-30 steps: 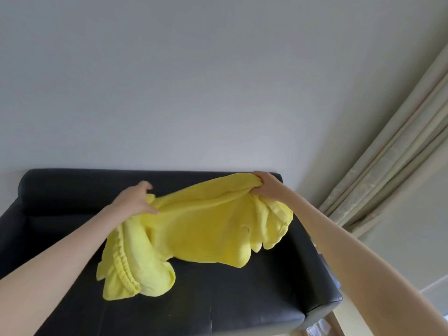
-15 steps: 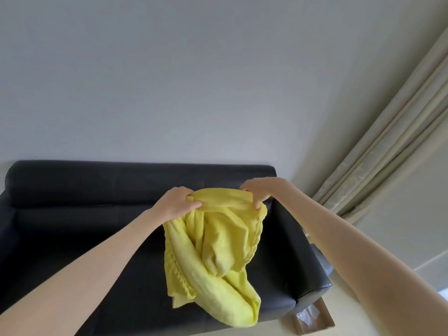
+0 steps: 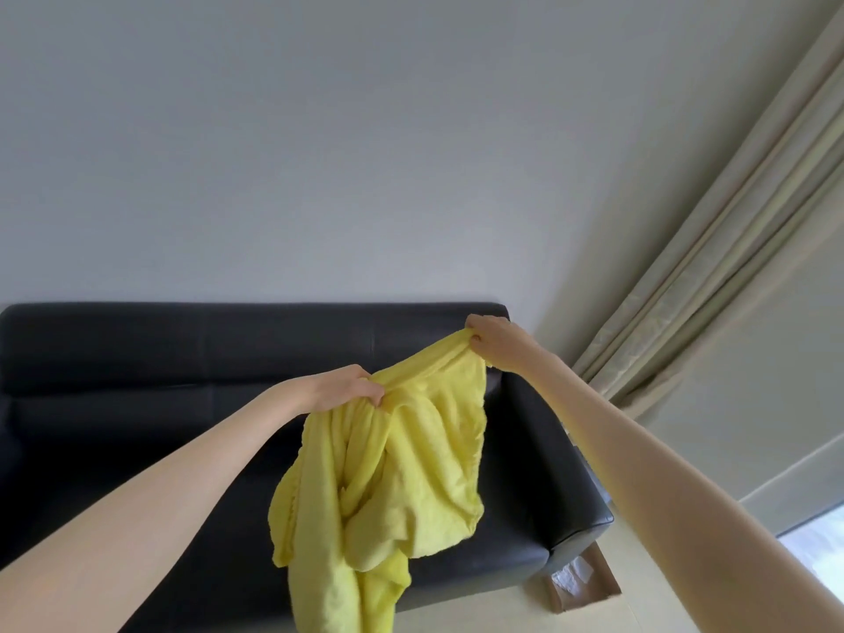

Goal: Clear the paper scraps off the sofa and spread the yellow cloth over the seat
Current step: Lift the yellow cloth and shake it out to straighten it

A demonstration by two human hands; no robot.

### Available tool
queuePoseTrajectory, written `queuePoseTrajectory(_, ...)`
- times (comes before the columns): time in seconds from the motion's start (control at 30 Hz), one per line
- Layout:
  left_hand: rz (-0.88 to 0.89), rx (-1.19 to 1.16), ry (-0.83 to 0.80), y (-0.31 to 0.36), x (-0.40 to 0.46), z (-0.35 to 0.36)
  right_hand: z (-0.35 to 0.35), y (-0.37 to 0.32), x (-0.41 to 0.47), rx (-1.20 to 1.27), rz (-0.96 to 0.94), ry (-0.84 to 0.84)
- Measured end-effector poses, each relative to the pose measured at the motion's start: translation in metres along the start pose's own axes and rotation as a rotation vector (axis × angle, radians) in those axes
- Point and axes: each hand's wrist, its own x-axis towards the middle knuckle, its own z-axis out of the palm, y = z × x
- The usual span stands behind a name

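The yellow cloth (image 3: 402, 477) hangs bunched in the air in front of the black sofa (image 3: 150, 358), over its right half. My left hand (image 3: 342, 388) grips the cloth's upper edge near the middle of the view. My right hand (image 3: 495, 342) pinches the same edge higher up, near the sofa's right back corner. The cloth's lower folds dangle past the seat's front edge. No paper scraps show on the visible seat.
A brown paper bag (image 3: 577, 580) holding pale scraps stands on the floor by the sofa's right front corner. Beige curtains (image 3: 712, 267) hang at the right. A plain wall (image 3: 319, 153) rises behind the sofa.
My hands have moved apart along the cloth's top edge; the right hand rose toward the sofa's back corner. The cloth hangs longer and wider than half a second ago.
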Motion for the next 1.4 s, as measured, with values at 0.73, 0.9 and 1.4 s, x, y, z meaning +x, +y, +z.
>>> queuePoseTrajectory(0.73, -0.024, -0.097, 0.101, -0.034, -0.017, 0.009, 0.086, -0.02, -0.031, 0.765, 0.623, -0.577)
queuePoseTrajectory(0.9, -0.022, -0.145, 0.081, -0.029, -0.019, 0.014, 0.163, -0.049, -0.051, 1.078, 0.573, -0.722)
queuePoseTrajectory(1.4, -0.135, -0.073, 0.001, -0.037, -0.027, 0.021, 0.131, -0.056, -0.019, 1.328, 0.246, -0.124)
